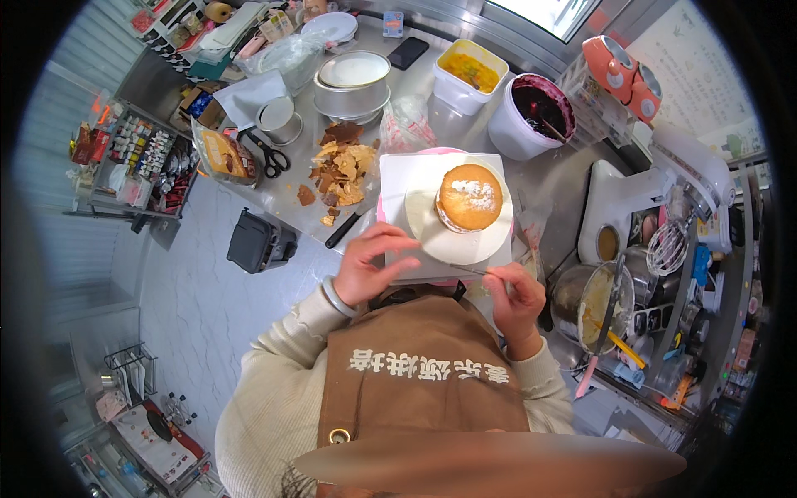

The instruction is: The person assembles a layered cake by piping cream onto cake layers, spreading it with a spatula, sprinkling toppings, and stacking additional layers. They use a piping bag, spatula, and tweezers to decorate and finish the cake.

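A small round golden cake dusted with white powder sits on a round white board. Pale filling shows at its lower edge. Under the round board lies a square white board, with pink peeking out beneath. My left hand is at the near left edge of the boards, fingers apart and holding nothing. Between its fingertips, my right hand pinches a thin metal tool, whose tip points left over the near edge of the round board. I cannot tell the tool's exact kind.
Left of the boards lie torn brown cake crusts, a black-handled knife and scissors. Metal cake tins, a tub of yellow filling and a dark-red filling bucket stand behind. A mixer and mixing bowl are rightward.
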A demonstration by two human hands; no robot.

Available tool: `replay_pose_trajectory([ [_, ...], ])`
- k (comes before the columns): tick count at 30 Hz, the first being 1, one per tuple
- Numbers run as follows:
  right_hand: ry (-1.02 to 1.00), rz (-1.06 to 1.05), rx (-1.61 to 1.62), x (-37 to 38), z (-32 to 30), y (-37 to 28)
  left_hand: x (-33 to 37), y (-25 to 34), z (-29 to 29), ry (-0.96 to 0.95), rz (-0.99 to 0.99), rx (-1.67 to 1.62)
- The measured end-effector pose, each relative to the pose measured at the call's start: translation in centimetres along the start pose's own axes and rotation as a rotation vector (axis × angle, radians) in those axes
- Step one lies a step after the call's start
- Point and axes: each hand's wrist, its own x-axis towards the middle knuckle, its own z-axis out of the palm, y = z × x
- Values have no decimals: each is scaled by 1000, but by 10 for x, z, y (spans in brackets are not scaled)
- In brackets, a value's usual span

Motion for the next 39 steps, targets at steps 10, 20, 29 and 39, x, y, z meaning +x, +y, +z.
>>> replay_pose_trajectory([
  [10, -88, -55, 13, 5, 6, -15, 5, 16, 6, -185, -39, -171],
  [20, -116, -21, 101, 4, 5, -11, 7, 18, 2, -244, 14, -204],
  [29, -126, -6, 151, 0, 4, -5, 1, 6, 9, -278, -236, -651],
  [39, 688, 346, 186, -2, -56, 105, 54, -105, -67, 311, -413, -27],
])
